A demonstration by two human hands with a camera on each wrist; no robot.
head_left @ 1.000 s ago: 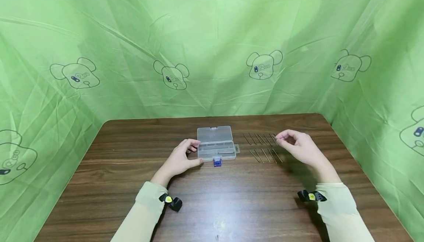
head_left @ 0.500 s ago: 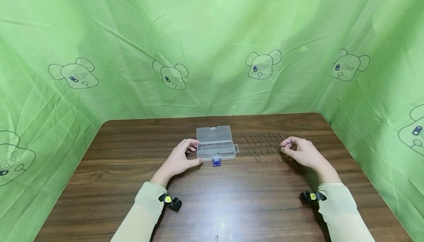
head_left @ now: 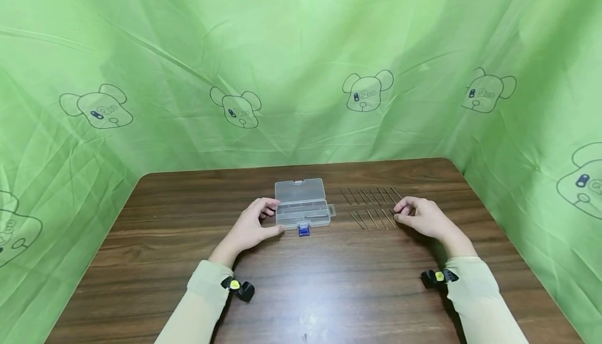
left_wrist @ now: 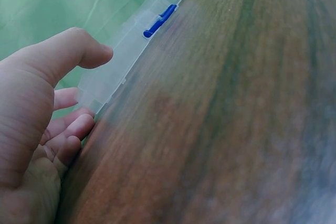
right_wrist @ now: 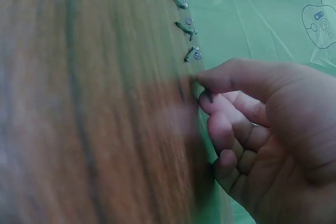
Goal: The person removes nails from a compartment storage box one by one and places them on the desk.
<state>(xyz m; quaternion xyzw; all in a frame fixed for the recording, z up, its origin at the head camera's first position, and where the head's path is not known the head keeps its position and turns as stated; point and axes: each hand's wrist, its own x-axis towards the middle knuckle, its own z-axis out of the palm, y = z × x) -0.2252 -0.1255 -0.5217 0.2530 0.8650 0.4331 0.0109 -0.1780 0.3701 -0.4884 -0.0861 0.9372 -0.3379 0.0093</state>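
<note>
A clear plastic compartment box [head_left: 303, 213] lies on the table with its lid [head_left: 299, 190] raised and leaning back. My left hand [head_left: 249, 227] holds the box's left end, thumb at the front corner and fingers at the side; the left wrist view shows the thumb [left_wrist: 100, 56] over the front wall near the blue latch [left_wrist: 159, 21]. To the right of the box, two rows of long thin metal screws [head_left: 371, 196] lie slanted. At the front row's right end, my right hand [head_left: 423, 218] pinches a screw [right_wrist: 208, 96] between thumb and forefinger; most of it is hidden.
The brown wooden table [head_left: 329, 281] has its far edge against a green cloth [head_left: 291, 140], which also hangs at both sides. A small hanging tab [head_left: 332, 210] sticks out from the box's right end. Screw heads [right_wrist: 197, 56] stand in line beyond the right fingertips.
My right hand has come from the back row's right end, where it let go of a screw, toward me to the front row. The left hand stays on the box; the head view shifts slightly.
</note>
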